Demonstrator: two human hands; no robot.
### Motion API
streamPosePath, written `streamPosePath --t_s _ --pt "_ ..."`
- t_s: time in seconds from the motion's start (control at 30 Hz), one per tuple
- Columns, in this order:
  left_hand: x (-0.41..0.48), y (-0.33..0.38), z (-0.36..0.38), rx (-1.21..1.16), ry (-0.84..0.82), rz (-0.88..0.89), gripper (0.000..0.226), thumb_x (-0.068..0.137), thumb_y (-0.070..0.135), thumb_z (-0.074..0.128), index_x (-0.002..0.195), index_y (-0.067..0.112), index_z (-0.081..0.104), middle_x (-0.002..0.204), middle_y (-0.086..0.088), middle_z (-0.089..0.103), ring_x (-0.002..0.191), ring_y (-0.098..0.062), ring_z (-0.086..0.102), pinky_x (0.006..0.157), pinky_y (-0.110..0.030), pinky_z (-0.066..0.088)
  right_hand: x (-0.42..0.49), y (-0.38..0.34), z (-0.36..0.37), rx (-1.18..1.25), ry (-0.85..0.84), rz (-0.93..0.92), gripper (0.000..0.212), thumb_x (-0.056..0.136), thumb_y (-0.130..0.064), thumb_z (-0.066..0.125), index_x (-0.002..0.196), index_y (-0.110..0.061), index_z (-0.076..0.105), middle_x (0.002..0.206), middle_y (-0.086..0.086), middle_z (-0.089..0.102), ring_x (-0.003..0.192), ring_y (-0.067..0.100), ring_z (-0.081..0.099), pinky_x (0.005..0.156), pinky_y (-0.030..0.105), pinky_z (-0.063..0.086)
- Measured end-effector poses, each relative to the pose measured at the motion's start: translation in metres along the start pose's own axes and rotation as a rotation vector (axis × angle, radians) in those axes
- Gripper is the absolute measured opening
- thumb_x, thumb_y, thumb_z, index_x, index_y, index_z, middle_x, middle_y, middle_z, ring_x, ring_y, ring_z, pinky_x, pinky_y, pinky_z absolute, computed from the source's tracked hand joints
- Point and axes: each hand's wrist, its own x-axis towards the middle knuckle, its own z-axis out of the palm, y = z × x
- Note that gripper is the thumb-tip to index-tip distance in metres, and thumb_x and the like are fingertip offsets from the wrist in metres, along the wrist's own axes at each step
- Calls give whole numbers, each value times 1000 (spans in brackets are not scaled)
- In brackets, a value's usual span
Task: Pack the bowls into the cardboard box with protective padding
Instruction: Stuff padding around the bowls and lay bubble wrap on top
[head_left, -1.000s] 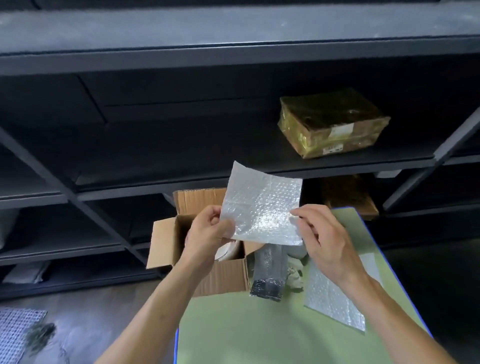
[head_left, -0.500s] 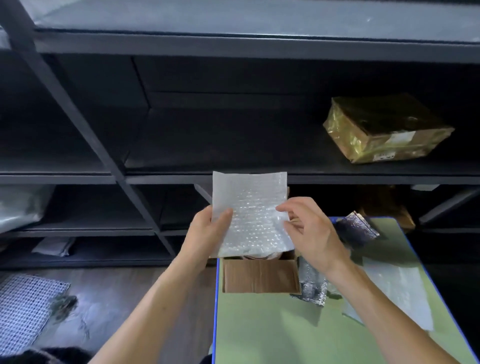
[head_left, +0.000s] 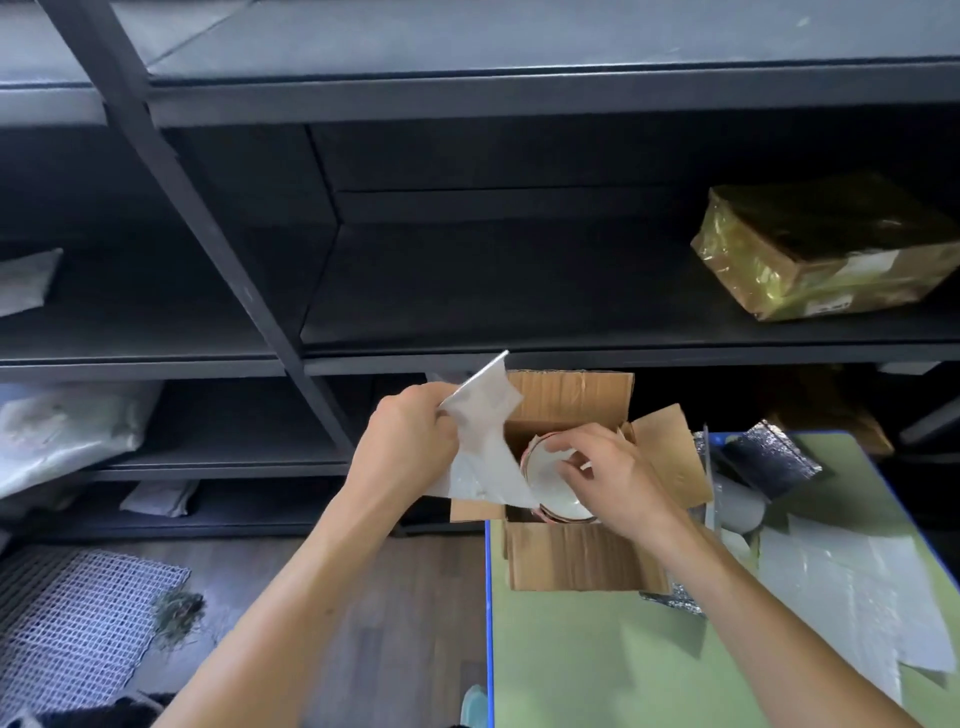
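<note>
Currently padding: steadying a bowl (head_left: 558, 486) inside the open cardboard box (head_left: 571, 564) at the desk (head_left: 623, 670) corner. Clenching the bubble-wrap sheet (head_left: 480, 441) in the left grip (head_left: 410, 447), just beside the box; curling the right grip (head_left: 615, 480) over the bowl, without showing whether pinching or merely touching. Next, probably calling for spreading the sheet over the bowl. Showing white glaze and a reddish rim, apparently sitting tilted.
</note>
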Motion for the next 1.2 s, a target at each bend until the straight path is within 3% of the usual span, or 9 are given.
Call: streamPosePath --t_s 0.17,0.33,0.53,0.63,0.83,0.97,1.03,1.1,1.2 --pt "-1 26 13 223 -168 18 35 83 7 41 93 22 70 79 -2 68 65 -18 60 46 -23 38 -2 1 7 -33 2 -27 25 92 -13 59 112 -23 70 112 -11 67 94 -1 52 88 18 32" --pt "8 46 37 387 -161 25 10 85 6 45 80 9 54 68 -4 53 54 -17 43 44 -25 31 -5 5 10 40 -34 -45 24 92 -14 55 110 -20 70 104 -8 68 95 3 52 79 -1 29" --pt "13 57 49 442 -131 22 20 86 7 50 69 15 42 64 -1 48 51 -14 41 42 -23 27 -4 2 15 141 -195 -6 37 93 -26 50 128 -28 63 108 -13 68 92 1 59 81 18 46" --pt "15 59 50 425 -123 24 18 86 7 49 70 13 43 63 -2 47 50 -14 39 42 -23 27 -5 -3 21 190 -278 -12 27 93 -27 49 115 -32 63 98 -12 67 90 7 60 79 31 53" --pt "21 59 49 433 -93 36 8 86 5 48 82 9 54 62 -2 49 50 -14 42 42 -23 30 -9 -5 29 307 -410 20 47 87 -28 50 127 -52 48 97 -25 63 93 -3 61 76 10 45" --pt "22 53 57 381 -127 4 12 86 8 48 91 8 59 67 -3 52 54 -15 46 43 -23 32 -10 -5 32 178 -330 -32 18 84 -47 54 100 -40 53 78 -28 56 79 -6 53 69 25 46" --pt "22 48 62 327 -158 -38 16 88 10 48 96 9 62 71 -4 57 59 -18 54 46 -25 42 -11 -5 30 59 -302 -77 27 84 -58 55 103 -39 53 85 -27 55 84 -4 49 72 30 46" --pt "21 44 66 279 -188 -74 19 88 10 48 98 10 64 77 -7 63 67 -23 63 55 -30 50 -13 -2 30 -8 -293 -72 45 87 -59 55 126 -39 54 113 -23 59 107 3 48 88 34 47" --pt "21 40 65 264 -214 -81 18 86 10 48 93 9 64 72 -6 62 60 -20 58 48 -26 43 -17 1 31 -30 -165 -62 33 97 -41 51 127 -29 61 121 -8 65 112 13 54 90 34 48"
